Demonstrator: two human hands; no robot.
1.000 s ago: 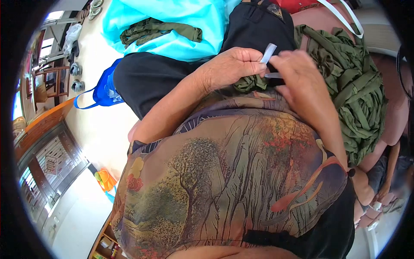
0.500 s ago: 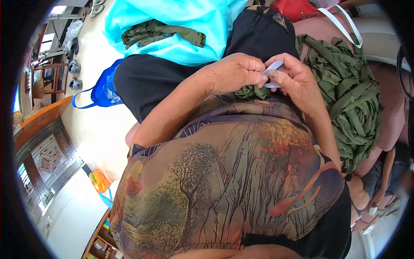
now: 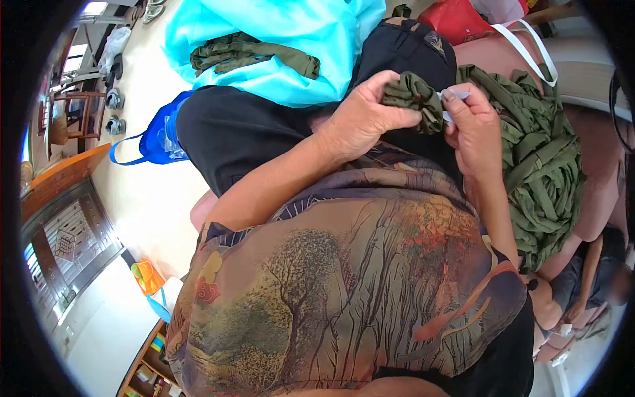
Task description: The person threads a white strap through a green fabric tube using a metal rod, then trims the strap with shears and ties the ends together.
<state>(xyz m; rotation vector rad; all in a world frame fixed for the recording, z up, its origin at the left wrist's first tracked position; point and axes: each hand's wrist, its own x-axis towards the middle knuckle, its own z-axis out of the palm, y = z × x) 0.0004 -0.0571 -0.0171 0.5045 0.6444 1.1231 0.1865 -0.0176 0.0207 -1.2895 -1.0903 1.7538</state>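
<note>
My left hand point(image 3: 364, 116) grips a gathered bunch of olive-green fabric point(image 3: 411, 98) between thumb and fingers, in front of my lap. Close beside it, my right hand point(image 3: 475, 122) pinches a small white strip point(image 3: 458, 96) between thumb and fingers. The strip lies right at the right edge of the green bunch. Under and beyond the hands are my black trousers point(image 3: 254, 135). A large heap of olive-green fabric strips point(image 3: 539, 172) lies just right of my right hand.
A shiny turquoise sheet point(image 3: 291, 23) lies ahead, with a folded green fabric piece point(image 3: 254, 56) on it. A blue bag point(image 3: 157, 135) stands on the floor at left. At the far right sits another person point(image 3: 585, 278). A red bag point(image 3: 456, 21) is at the upper right.
The green bunch has come up from my lap into my left hand. My hands have moved apart slightly, and the white strip has shifted right with my right hand.
</note>
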